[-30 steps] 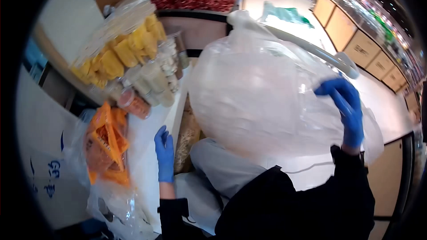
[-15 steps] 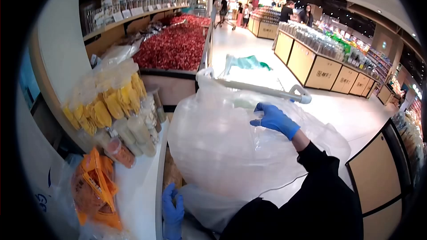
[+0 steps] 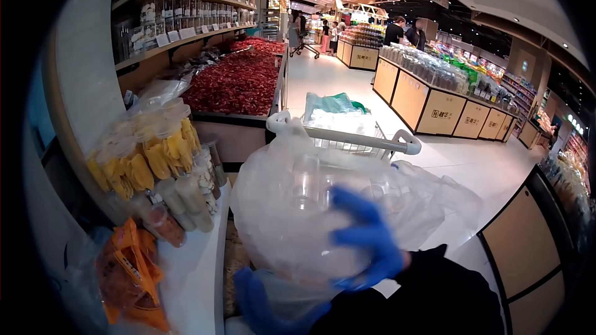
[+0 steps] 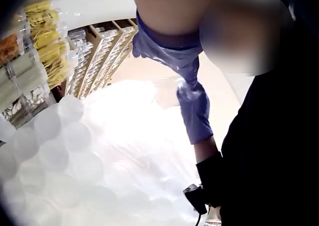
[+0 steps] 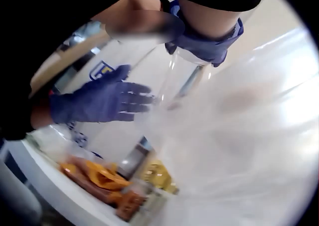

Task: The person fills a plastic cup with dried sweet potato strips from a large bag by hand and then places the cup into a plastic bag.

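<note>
A large translucent bag (image 3: 285,223) full of clear round-ended containers fills the space before the person. My blurred right hand (image 3: 369,242) is over its near right side, fingers apart and bent. Clear plastic (image 5: 177,76) shows just below the right glove (image 5: 209,44) in the right wrist view; whether the fingers hold it is unclear. My left hand (image 3: 267,307) is low at the bag's near edge; the right wrist view shows this left hand (image 5: 99,99) with straight, spread fingers beside the plastic. Both gloves are blue.
At left, a white counter (image 3: 195,267) bears an orange packet (image 3: 130,273), tubs and yellow dried food (image 3: 143,164). Behind the bag stands a cart with a grey handle (image 3: 360,139). Red goods (image 3: 236,80) fill a bin; display counters (image 3: 434,108) and people are farther off.
The view has tilted up toward the shop. My right hand has moved from the bag's right side toward its near middle. My left hand has come in from the counter edge toward the bag.
</note>
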A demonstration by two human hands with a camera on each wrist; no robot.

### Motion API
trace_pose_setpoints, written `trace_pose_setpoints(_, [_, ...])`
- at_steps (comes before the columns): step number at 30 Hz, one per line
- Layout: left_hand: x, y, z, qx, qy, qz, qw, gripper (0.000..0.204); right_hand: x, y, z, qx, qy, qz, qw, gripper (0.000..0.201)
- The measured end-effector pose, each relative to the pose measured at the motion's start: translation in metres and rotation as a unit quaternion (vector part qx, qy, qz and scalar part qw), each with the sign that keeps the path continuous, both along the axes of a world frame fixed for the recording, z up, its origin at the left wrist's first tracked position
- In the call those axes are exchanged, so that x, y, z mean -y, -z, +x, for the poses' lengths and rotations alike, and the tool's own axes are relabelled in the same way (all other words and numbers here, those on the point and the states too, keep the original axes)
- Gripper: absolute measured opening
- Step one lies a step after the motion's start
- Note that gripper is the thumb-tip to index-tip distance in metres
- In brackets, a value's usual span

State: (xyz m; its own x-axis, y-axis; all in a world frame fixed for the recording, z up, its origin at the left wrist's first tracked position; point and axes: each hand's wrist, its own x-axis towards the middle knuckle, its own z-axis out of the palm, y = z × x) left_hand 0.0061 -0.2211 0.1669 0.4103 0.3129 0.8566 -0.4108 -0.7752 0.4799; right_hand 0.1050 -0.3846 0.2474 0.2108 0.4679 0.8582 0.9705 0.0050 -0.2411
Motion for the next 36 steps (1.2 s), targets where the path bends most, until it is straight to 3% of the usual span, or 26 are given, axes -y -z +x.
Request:
trace_pose_setpoints(1, [-0.008,0.006,-0.005,-0.043,0.055,-0.001,0.998,0.075,-0.014,0.003,-0.005,-0.063,-0.059,-0.077,0.993,0.062])
trace_pose_setpoints(3, [-0.034,0.022,-0.019,-0.130,0.154,-0.004,0.979,0.081,-0.046,0.021,-0.015,-0.058,-0.151,-0.105,0.981,0.060])
trace_pose_setpoints(4, [-0.032,0.017,-0.021,-0.110,0.097,0.013,0.989,0.081,-0.060,0.025,-0.023,-0.057,-0.187,-0.105,0.975,0.051])
trace_pose_setpoints(6, [-0.026,0.001,-0.019,-0.069,-0.021,0.049,0.996,0.080,-0.077,0.033,-0.024,-0.019,-0.214,-0.098,0.972,0.057])
trace_pose_setpoints(8, [-0.028,0.000,-0.019,-0.061,-0.023,0.057,0.996,0.082,-0.085,0.028,-0.023,0.000,-0.226,-0.096,0.969,0.056])
trace_pose_setpoints(10, [-0.035,0.004,-0.020,-0.085,0.026,0.046,0.995,0.083,-0.091,0.026,-0.026,-0.005,-0.230,-0.087,0.969,0.043])
trace_pose_setpoints(16, [-0.054,0.018,-0.023,-0.171,0.200,-0.062,0.963,0.087,-0.104,-0.004,-0.039,-0.011,-0.253,-0.107,0.962,0.068])
trace_pose_setpoints(17, [-0.058,0.021,-0.024,-0.187,0.231,-0.091,0.950,0.088,-0.110,0.008,-0.029,-0.109,-0.386,-0.130,0.907,0.071])
trace_pose_setpoints(18, [-0.061,0.024,-0.025,-0.200,0.261,-0.121,0.937,0.088,-0.119,0.031,-0.008,-0.203,-0.509,-0.151,0.823,0.073])
trace_pose_setpoints(20, [-0.069,0.032,-0.029,-0.228,0.332,-0.186,0.896,0.090,-0.154,0.066,0.005,-0.298,-0.706,-0.077,0.638,0.080])
trace_pose_setpoints(21, [-0.074,0.036,-0.031,-0.243,0.363,-0.222,0.872,0.090,-0.181,0.082,-0.001,-0.303,-0.781,0.016,0.545,0.084])
trace_pose_setpoints(23, [-0.085,0.047,-0.040,-0.273,0.426,-0.307,0.806,0.092,-0.193,0.100,-0.002,-0.457,-0.780,0.074,0.420,0.090])
trace_pose_setpoints(24, [-0.090,0.054,-0.050,-0.286,0.449,-0.359,0.767,0.092,-0.184,0.096,0.010,-0.597,-0.702,0.023,0.387,0.092])
trace_pose_setpoints(25, [-0.096,0.061,-0.059,-0.288,0.464,-0.409,0.732,0.093,-0.186,0.088,0.011,-0.624,-0.640,-0.001,0.449,0.087])
trace_pose_setpoints(26, [-0.102,0.068,-0.068,-0.282,0.466,-0.458,0.703,0.094,-0.195,0.089,0.012,-0.622,-0.565,-0.044,0.540,0.081])
trace_pose_setpoints(28, [-0.112,0.085,-0.081,-0.240,0.400,-0.515,0.719,0.095,-0.217,0.098,0.021,-0.558,-0.389,-0.159,0.715,0.068])
trace_pose_setpoints(31, [-0.130,0.125,-0.090,-0.133,0.126,-0.418,0.890,0.104,-0.251,0.142,0.048,-0.479,-0.190,-0.442,0.734,0.060])
trace_pose_setpoints(33, [-0.147,0.133,-0.087,-0.089,0.034,-0.397,0.913,0.106,-0.277,0.144,0.036,-0.419,-0.096,-0.539,0.724,0.066])
trace_pose_setpoints(36, [-0.174,0.140,-0.076,-0.057,-0.057,-0.357,0.930,0.105,-0.320,0.173,0.044,-0.241,-0.031,-0.586,0.773,0.074])
